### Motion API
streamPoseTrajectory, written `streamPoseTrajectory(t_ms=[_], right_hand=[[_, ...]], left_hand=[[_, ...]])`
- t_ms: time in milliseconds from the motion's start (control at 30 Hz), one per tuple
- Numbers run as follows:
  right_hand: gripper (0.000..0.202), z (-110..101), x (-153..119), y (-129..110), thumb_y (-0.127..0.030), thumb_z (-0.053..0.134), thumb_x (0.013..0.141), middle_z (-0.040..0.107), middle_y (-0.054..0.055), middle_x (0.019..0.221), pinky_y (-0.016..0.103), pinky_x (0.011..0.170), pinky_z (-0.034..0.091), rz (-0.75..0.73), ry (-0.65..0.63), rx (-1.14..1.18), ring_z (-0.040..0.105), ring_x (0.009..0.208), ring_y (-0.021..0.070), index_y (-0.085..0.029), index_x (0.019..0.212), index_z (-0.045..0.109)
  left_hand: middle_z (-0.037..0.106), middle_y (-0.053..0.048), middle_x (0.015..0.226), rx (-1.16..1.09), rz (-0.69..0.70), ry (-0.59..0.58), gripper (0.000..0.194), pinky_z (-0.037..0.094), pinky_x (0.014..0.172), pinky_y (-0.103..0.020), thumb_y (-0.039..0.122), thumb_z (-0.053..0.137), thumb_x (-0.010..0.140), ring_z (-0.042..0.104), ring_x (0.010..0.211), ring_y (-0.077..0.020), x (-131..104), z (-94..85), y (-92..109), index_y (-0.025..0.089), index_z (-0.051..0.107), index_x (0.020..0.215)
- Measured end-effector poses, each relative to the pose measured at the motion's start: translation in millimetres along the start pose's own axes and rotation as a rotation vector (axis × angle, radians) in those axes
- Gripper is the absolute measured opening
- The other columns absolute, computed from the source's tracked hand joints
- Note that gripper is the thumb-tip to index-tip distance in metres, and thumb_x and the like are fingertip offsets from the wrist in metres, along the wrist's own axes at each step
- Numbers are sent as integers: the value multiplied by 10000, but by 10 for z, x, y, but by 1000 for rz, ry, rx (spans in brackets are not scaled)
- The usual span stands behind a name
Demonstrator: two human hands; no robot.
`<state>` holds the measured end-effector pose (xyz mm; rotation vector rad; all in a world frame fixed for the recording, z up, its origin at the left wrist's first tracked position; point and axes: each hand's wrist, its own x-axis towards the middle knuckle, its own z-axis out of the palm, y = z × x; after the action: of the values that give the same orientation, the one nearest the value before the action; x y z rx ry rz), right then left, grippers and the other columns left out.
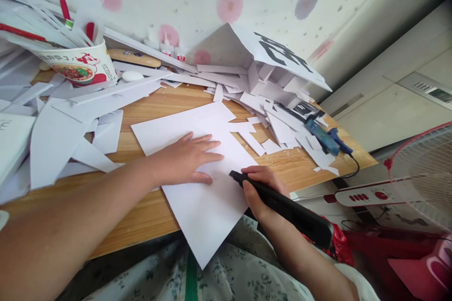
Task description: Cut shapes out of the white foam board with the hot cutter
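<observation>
A large white foam board sheet (197, 207) lies on the wooden table, its near corner jutting past the front edge. My left hand (183, 157) rests flat on the board with its fingers spread. Held in my right hand (263, 193) is a black utility knife (289, 207), tilted so that its tip is close over the board, just right of my left thumb. Whether the tip touches the surface I cannot tell. A small faint mark shows on the board between thumb and knife.
White offcuts (95, 103) are heaped at left, back and right. A paper noodle cup (84, 63) holds tools and strips. A white board model (271, 66) stands at the back. A phone (322, 136) and blue glue gun (339, 138) lie right; a fan (423, 174) stands beside the table.
</observation>
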<state>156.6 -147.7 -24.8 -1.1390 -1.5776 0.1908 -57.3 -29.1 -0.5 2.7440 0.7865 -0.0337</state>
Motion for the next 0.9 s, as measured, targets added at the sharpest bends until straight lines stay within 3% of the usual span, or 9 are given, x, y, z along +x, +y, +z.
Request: streamPoseTrajectory(t_ms=[100,167,300,667,900], right_hand=[[202,4,-13,6,-101,657,748,718,28,900,323,689,557,-15,-34,-39,701,785,184,-237,890,610],[205,7,-15,19,-102,660,738,717,29,886,303,646,555,-56,-34,-51,699,745,178,-234,887,614],[227,16,-17,16,-90,673,709,708,37,877,295,621,554,-117,-53,-70,692,706,175,-227,882,616],[276,-68,-52,-59,-86,653,705,712,89,921,291,620,583,-249,-147,-161,716,733,209,-224,936,588],[270,-111,-88,-102,-76,645,711,708,108,916,294,610,584,-243,-157,-175,715,721,213,-217,931,580]], left_hand=[[320,-30,1562,-28,75,-8,486,182,1161,-489,500,571,894,205,1460,-283,-2,-18,31,356,526,1356],[332,-36,1557,-42,90,-28,475,184,1153,-525,479,614,871,211,1455,-311,3,-25,61,376,549,1330],[306,-66,1565,-16,79,-50,653,155,1115,-633,619,662,767,160,1453,-388,25,-26,121,379,517,1357],[302,-47,1562,-4,74,-63,709,177,1108,-613,735,569,752,177,1445,-408,75,18,81,376,523,1360],[320,-60,1553,5,61,-65,738,193,1103,-604,748,584,727,210,1438,-397,94,-2,104,375,517,1361]])
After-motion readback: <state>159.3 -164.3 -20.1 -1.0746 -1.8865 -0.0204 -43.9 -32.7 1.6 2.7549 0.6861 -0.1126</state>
